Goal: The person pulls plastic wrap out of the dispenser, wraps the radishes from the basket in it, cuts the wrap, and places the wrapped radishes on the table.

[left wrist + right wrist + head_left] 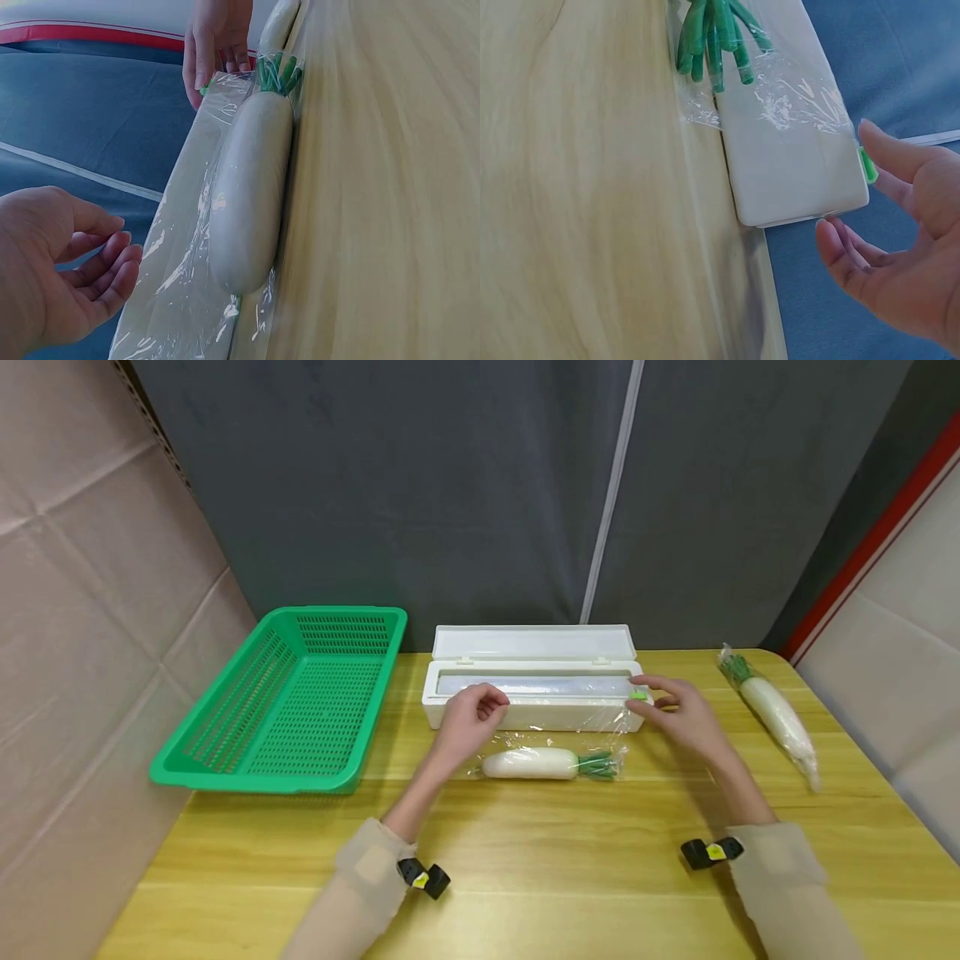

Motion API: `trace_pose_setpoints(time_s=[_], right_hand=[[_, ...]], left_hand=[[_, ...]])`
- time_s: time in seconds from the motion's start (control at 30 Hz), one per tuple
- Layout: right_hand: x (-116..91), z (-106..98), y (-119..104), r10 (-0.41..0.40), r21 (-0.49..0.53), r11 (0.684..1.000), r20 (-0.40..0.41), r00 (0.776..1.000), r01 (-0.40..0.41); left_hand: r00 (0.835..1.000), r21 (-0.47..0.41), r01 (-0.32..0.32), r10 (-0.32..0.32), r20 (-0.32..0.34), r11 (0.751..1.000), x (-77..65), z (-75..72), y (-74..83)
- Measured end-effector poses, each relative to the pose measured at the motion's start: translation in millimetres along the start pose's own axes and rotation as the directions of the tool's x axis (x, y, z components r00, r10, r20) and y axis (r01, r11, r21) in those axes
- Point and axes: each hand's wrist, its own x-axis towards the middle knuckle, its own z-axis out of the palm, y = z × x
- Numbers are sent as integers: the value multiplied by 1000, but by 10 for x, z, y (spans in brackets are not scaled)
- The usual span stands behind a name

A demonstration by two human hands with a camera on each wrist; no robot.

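A white cling film box stands on the table with its lid raised and a film roll inside. Clear film comes over its front edge, down to a white radish with green stalks. My left hand hovers at the box's front left, fingers loosely bent and nothing between thumb and fingertips in the left wrist view. At the right end, my right hand has thumb and fingers spread around the corner, close to a green slider.
To the left sits a green plastic basket with slotted walls. A second radish, wrapped in film, lies at the table's right side. Behind the wooden table hangs a dark grey curtain.
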Motion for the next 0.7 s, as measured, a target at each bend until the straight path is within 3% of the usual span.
trace_pose_setpoints(time_s=[0.3,0.7], right_hand=[[63,35,81,-43,2,999,49,998,43],[97,50,175,-29,-37,999,42,999,30]], left_hand=[[997,8,7,-7,79,1000,107,148,71],[981,26,-26,21,192,999,277,380,191]])
